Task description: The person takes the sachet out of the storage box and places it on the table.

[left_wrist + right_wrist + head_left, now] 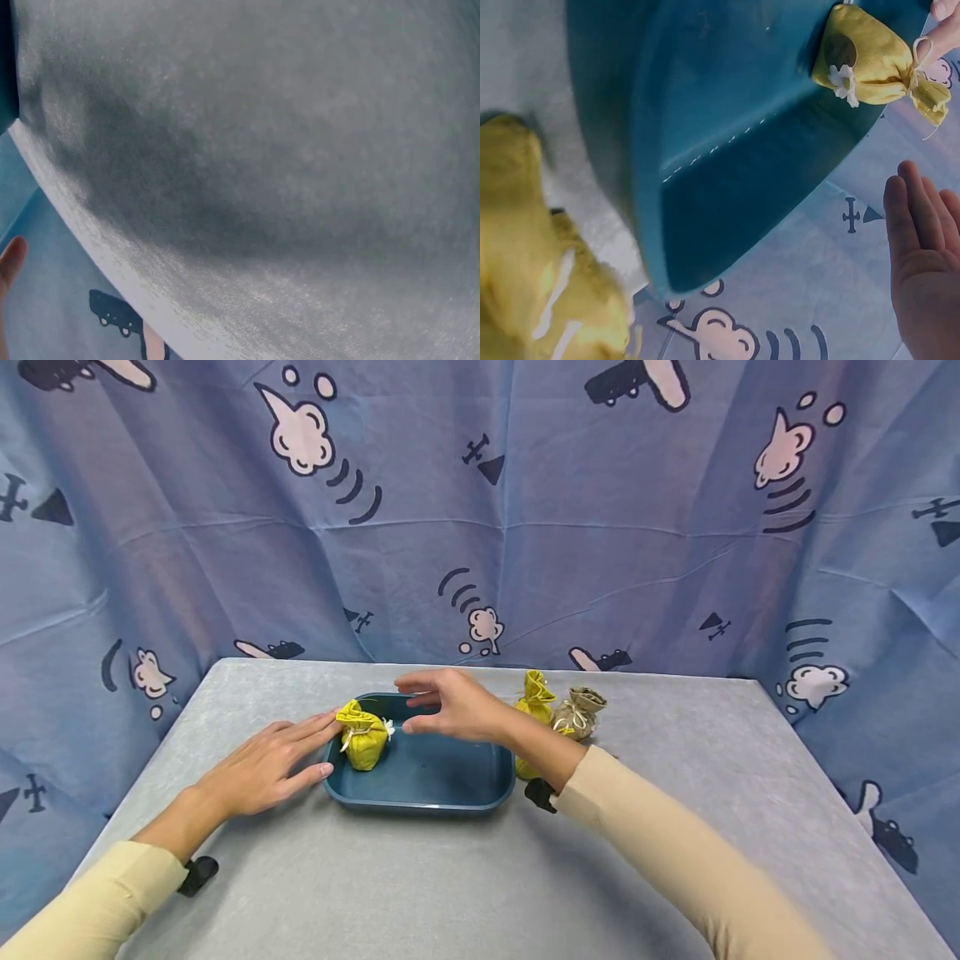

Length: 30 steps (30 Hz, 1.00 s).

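Observation:
A yellow drawstring pouch point(363, 745) with a white flower sits upright in the left end of a dark teal tray point(420, 806). My left hand point(273, 762) lies along the tray's left side, fairly straight fingers at the rim beside the pouch. Over the back of the tray, to the right of that pouch, my right hand point(459, 706) hangs with thumb and fingers spread and nothing between them. The right wrist view also shows this pouch point(874, 60) close to the tray's end wall, with the left hand's fingertips near its tied neck.
To the right of the tray stand more yellow pouches point(535, 700) and a tan pouch point(577, 714), partly hidden by my right forearm. Everything stands on a grey table point(675, 760). A blue patterned curtain point(420, 527) hangs behind its far edge.

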### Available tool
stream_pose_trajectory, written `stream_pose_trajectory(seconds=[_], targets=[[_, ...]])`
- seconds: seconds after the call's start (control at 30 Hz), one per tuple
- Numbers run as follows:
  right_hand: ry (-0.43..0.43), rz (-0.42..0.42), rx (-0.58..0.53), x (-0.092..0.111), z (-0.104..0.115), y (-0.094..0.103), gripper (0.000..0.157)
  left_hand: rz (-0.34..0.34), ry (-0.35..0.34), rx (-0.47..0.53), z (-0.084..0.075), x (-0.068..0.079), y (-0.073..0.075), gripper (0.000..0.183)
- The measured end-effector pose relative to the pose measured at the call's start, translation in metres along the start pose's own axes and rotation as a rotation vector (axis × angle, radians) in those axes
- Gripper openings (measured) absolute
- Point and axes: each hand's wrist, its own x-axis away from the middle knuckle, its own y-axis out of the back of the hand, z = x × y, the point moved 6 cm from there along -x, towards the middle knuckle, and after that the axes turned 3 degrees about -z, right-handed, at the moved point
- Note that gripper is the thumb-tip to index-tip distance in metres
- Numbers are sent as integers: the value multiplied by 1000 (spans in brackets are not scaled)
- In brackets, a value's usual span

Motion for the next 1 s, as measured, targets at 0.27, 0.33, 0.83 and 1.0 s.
stream_pose_trajectory(seconds=[0.27,0.33,0.83,1.0], targets=[[-2,16,9,-14,5,-11,62,4,-6,5,1,0,0,63],[2,23,15,-18,6,-14,62,5,-9,7,1,0,0,63],[-5,69,0,-36,5,-38,63,-4,-15,17,2,-1,0,63],[-9,77,29,-42,6,-42,63,-7,-16,27,2,0,1,62]])
